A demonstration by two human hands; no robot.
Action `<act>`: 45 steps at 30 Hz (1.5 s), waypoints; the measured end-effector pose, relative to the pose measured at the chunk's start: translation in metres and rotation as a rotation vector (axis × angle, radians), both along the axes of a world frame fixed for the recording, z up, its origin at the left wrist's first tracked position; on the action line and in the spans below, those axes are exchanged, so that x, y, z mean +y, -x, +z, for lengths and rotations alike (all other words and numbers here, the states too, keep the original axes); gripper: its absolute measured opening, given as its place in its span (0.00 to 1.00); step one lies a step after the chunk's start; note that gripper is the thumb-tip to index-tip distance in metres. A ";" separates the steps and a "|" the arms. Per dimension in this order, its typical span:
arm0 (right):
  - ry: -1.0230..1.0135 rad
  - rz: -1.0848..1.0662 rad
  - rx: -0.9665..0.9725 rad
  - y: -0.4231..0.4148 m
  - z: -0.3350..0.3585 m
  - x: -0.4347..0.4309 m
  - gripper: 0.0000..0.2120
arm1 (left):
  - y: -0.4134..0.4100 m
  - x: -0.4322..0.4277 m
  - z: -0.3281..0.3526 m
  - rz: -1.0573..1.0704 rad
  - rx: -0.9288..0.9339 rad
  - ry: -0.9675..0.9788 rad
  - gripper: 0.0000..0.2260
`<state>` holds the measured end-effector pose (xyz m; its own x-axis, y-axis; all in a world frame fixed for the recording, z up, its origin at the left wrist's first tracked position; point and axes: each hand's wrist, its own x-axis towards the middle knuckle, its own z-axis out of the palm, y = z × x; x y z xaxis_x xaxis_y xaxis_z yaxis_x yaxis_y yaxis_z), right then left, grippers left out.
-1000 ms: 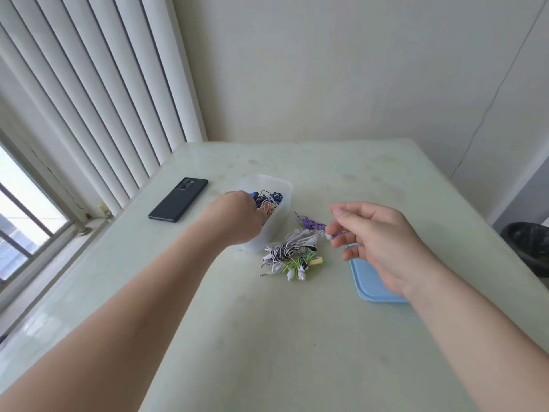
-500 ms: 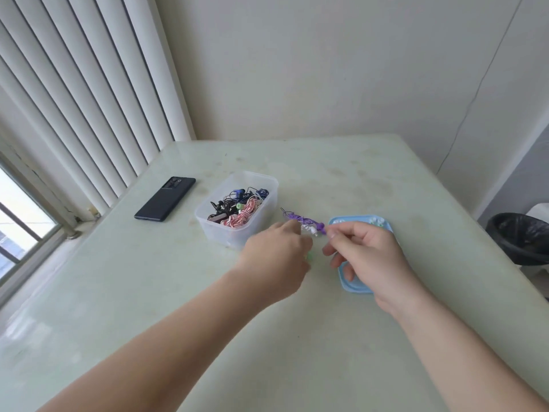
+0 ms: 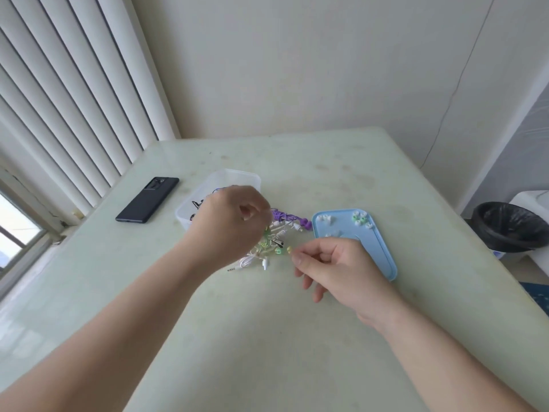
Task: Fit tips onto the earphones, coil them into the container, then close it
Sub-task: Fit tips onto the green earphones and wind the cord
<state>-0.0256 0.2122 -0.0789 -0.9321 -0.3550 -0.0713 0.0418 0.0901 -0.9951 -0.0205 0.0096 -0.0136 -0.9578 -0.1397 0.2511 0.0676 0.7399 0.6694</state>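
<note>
A translucent container (image 3: 237,176) with several coiled earphones stands behind my left hand (image 3: 234,224). This hand hovers over a loose pile of white and green earphones (image 3: 261,254), its curled fingers gripping the green ones. Purple earphones (image 3: 286,217) lie just right of it. My right hand (image 3: 335,269) is nearer me, thumb and forefinger pinching a small yellow earbud (image 3: 288,249) of the pile. The blue lid (image 3: 383,254) lies upside down to the right, holding white ear tips (image 3: 324,218) and green ear tips (image 3: 361,218).
A black phone (image 3: 147,199) lies on the pale green table (image 3: 267,337) left of the container. Vertical blinds and a window run along the left side. A black-lined waste bin (image 3: 508,227) stands off the table's right edge.
Both hands have left the purple earphones. My left hand now sits over the white and green pile, and my right hand has come nearer to me, to the pile's yellow bud.
</note>
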 end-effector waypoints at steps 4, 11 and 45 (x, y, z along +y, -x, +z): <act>0.063 -0.032 -0.030 -0.001 0.000 -0.001 0.02 | -0.007 -0.004 0.020 -0.011 0.045 -0.250 0.02; 0.304 -0.015 -0.074 0.004 0.004 0.001 0.24 | -0.013 0.004 0.033 -0.091 -0.053 -0.675 0.08; 0.268 0.093 -0.351 0.016 0.026 0.023 0.13 | -0.015 0.050 -0.055 -0.242 -0.139 -0.546 0.06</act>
<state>-0.0412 0.2354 -0.0528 -0.8312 -0.4848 -0.2721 0.3851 -0.1492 -0.9107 -0.0051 0.0599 -0.0683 -0.9971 0.0131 0.0749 0.0757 0.2618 0.9621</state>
